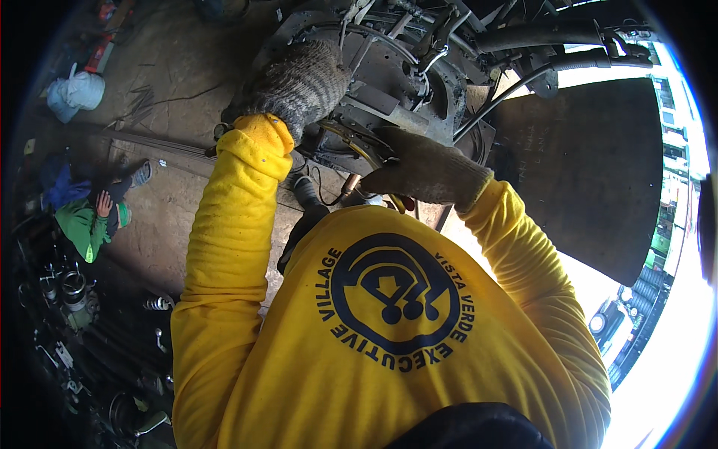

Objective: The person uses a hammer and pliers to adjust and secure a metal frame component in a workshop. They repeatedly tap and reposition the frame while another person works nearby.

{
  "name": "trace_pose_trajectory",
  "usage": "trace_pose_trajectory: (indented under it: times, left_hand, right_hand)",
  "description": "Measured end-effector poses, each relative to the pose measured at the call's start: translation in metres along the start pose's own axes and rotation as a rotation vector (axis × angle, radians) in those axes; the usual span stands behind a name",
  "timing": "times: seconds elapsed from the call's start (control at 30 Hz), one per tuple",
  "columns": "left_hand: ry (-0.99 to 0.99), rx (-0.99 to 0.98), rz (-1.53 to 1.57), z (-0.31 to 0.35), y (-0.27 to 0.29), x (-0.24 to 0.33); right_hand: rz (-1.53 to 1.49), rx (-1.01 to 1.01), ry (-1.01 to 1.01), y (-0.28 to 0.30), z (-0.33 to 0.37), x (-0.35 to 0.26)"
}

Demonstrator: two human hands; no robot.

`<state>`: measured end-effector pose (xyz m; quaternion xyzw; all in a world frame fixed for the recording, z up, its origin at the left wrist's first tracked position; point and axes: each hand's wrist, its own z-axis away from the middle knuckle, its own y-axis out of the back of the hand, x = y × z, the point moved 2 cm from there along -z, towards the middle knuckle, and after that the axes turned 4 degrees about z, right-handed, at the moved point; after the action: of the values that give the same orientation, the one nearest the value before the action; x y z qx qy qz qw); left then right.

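Note:
My left hand, in a grey knitted work glove, rests rounded and closed at the near left edge of a dark, greasy metal machine assembly. Its fingertips and whatever they grip are hidden beneath it. My right hand, in a brownish glove, reaches left over the near side of the assembly. Its thumb and fingers are apart, with a curved yellow strip or hose passing by the gap between them. Just below the right thumb is a small copper-coloured cylinder, close to a thin dark cable.
A big dark metal plate stands on the right, beside thick black hoses at the upper right. Another person in green sits low at the left. Metal parts clutter the lower left; a light-blue bundle lies farther up.

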<state>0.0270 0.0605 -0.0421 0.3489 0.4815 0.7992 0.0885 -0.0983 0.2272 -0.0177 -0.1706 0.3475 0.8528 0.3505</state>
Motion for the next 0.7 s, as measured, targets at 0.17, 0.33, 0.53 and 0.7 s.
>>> trace_pose_trajectory:
  times: [0.17, 0.33, 0.53, 0.7]
  left_hand:
    - [0.064, 0.001, 0.013, 0.008, 0.005, 0.005]
    - [0.061, 0.041, -0.003, 0.004, 0.0, 0.002]
    - [0.032, -0.032, 0.01, -0.002, 0.002, 0.002]
    - [0.048, -0.016, 0.001, -0.001, 0.0, 0.003]
  right_hand:
    - [0.021, 0.03, 0.006, -0.003, -0.002, 0.003]
    - [0.059, 0.062, 0.052, -0.007, -0.001, 0.004]
    - [0.075, 0.046, 0.122, -0.008, 0.0, 0.008]
    - [0.051, -0.015, 0.043, -0.002, 0.008, -0.003]
